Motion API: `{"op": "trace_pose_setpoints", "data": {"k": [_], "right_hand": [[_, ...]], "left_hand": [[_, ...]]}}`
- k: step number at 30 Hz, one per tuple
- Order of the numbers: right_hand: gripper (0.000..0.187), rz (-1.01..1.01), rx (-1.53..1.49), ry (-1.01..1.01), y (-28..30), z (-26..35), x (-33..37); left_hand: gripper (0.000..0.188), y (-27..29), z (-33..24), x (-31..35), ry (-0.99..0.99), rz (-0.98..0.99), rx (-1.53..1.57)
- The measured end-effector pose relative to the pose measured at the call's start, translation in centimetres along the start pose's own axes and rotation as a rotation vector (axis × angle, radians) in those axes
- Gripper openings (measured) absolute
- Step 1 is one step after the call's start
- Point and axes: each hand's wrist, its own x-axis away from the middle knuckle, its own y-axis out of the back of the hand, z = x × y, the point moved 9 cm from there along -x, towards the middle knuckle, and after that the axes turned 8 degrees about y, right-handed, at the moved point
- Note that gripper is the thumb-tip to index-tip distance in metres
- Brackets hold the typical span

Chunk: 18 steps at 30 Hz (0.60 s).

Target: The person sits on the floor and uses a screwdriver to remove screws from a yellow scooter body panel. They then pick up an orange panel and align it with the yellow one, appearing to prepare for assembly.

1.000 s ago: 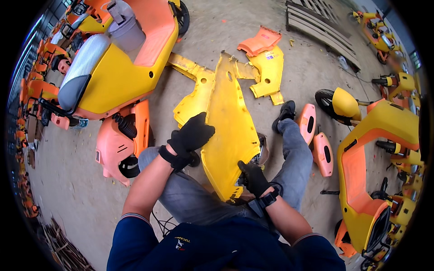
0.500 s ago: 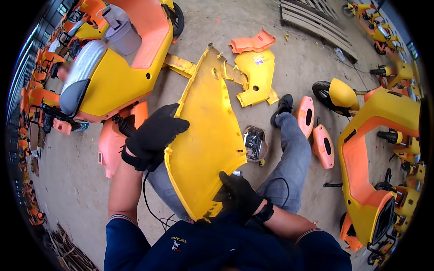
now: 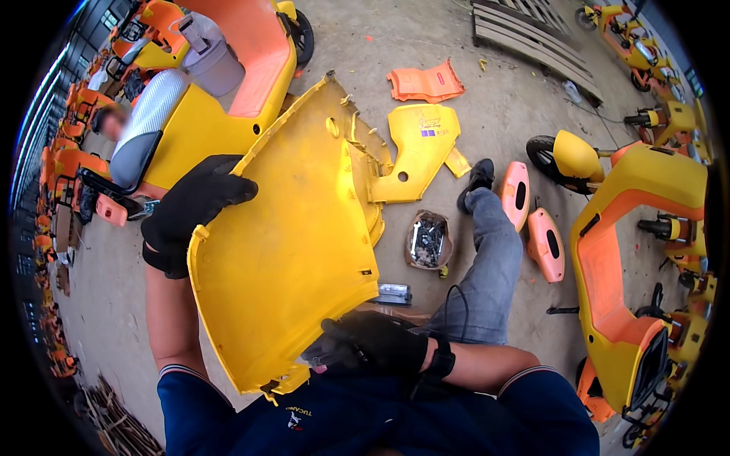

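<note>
A large yellow scooter body panel (image 3: 277,235) is tilted in front of me, its scuffed face up and clips along its edges. My left hand (image 3: 198,209), in a black glove, is closed round its left edge, thumb over the face. Also gloved in black, my right hand (image 3: 384,342) is closed at the lower right edge, thumb on the panel; its other fingers are hidden. A black cable (image 3: 465,308) loops beside my right hand. Past the panel, another yellow panel (image 3: 422,148) and an orange cover piece (image 3: 427,81) lie on the floor.
A box of small dark parts (image 3: 428,242) sits near my foot, with two orange oval covers (image 3: 545,245) farther right. Yellow-orange scooters stand at left (image 3: 205,140) and right (image 3: 608,266). A wooden pallet (image 3: 532,45) lies far off. Someone's head (image 3: 111,121) shows behind the left scooter.
Both hands have shifted left and toward me with the panel, which has turned and shows its face more broadly. A silvery rectangular object now shows past its right edge.
</note>
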Motion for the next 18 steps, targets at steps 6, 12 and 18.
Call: {"op": "trace_pose_setpoints", "data": {"k": [6, 12, 18], "right_hand": [[0.065, 0.107, 0.333, 0.273, -0.8, -0.1, 0.0], [0.065, 0.062, 0.398, 0.299, 0.0, -3.0, -0.8], [0.024, -0.021, 0.44, -0.022, 3.8, -6.5, -1.9]], "left_hand": [[0.036, -0.1, 0.0, 0.0, -0.013, 0.002, -0.003], [0.031, -1.9, 0.2, -0.7, -0.045, 0.009, -0.222], [0.021, -2.8, -0.6, -0.2, -0.163, -0.067, -0.24]]}}
